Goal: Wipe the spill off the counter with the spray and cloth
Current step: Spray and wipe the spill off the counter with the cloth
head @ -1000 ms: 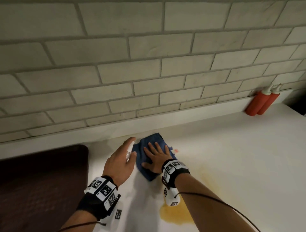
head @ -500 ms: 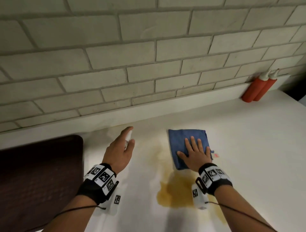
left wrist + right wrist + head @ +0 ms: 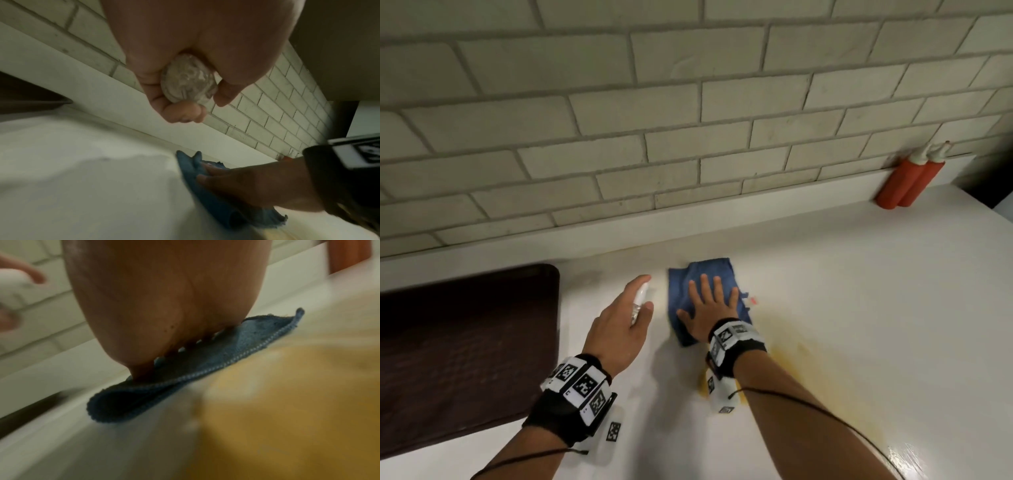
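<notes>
My right hand (image 3: 709, 308) lies flat with spread fingers on a folded blue cloth (image 3: 681, 284) and presses it onto the white counter (image 3: 859, 291). In the right wrist view the cloth (image 3: 236, 353) sits under the palm, beside the yellow-brown spill (image 3: 287, 402). That spill (image 3: 818, 370) shows as a faint smear near my right forearm. My left hand (image 3: 626, 318) grips a small clear spray bottle (image 3: 639, 301) just left of the cloth, index finger over its top. The bottle's base (image 3: 189, 81) shows inside the curled fingers in the left wrist view.
A dark brown mat (image 3: 462, 349) covers the counter at the left. Two red squeeze bottles (image 3: 911, 178) lean on the low white ledge at the back right. A pale brick-tile wall (image 3: 688, 102) rises behind the counter.
The right hand slid the cloth right half a second ago and has now brought it back left toward the spray bottle. The left hand has kept hold of the bottle.
</notes>
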Action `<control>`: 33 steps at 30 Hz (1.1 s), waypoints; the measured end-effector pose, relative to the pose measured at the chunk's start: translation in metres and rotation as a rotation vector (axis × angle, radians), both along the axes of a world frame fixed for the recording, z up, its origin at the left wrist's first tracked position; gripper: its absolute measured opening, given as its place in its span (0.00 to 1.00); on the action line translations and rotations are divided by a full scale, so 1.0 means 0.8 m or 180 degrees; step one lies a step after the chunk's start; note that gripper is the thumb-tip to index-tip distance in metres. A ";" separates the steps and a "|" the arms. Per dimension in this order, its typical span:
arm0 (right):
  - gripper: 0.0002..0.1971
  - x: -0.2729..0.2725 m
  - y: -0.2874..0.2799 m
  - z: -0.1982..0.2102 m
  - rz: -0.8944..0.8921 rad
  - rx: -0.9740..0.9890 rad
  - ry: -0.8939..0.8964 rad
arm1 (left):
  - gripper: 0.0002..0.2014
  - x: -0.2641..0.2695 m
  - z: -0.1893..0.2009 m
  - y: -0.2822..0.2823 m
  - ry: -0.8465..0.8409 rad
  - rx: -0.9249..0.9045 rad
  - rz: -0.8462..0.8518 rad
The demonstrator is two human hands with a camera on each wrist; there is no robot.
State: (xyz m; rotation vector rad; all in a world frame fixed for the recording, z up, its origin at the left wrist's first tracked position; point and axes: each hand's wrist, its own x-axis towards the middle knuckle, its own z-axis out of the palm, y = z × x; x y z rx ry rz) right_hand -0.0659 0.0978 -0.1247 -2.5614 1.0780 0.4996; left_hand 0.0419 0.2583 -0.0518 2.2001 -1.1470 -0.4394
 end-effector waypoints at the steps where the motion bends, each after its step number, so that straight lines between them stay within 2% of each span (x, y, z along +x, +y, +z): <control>1: 0.37 0.001 0.023 -0.002 0.0160 -0.0024 -0.0061 | 0.22 0.000 0.001 0.005 -0.0018 0.0010 0.0021; 5: 0.38 -0.029 0.085 -0.010 0.0604 -0.0015 -0.0182 | 0.21 -0.009 0.005 0.025 0.0019 0.0045 0.0101; 9: 0.39 -0.088 0.077 -0.013 0.0614 -0.0009 -0.0156 | 0.21 -0.040 0.005 0.045 0.0102 0.0089 0.0148; 16: 0.41 -0.215 -0.044 -0.010 -0.0284 -0.0087 -0.0008 | 0.21 -0.113 0.006 0.057 0.0179 0.0032 0.0128; 20: 0.41 -0.309 -0.073 -0.011 -0.0825 -0.0135 -0.0020 | 0.21 -0.150 0.006 0.057 0.0163 -0.0046 0.0257; 23: 0.41 -0.371 -0.053 -0.011 -0.1037 -0.0154 -0.0091 | 0.20 -0.182 0.006 0.058 0.0249 -0.0099 0.0383; 27: 0.41 -0.417 0.009 -0.018 -0.1183 -0.0147 -0.0156 | 0.21 -0.220 0.001 0.064 0.0397 -0.0087 0.0549; 31: 0.48 -0.417 0.071 -0.027 -0.1094 -0.0213 -0.0264 | 0.22 -0.252 -0.003 0.076 0.0420 -0.0082 0.0673; 33: 0.46 -0.401 0.074 -0.024 -0.1037 -0.0236 -0.0256 | 0.23 -0.261 -0.004 0.083 0.0403 -0.0072 0.0718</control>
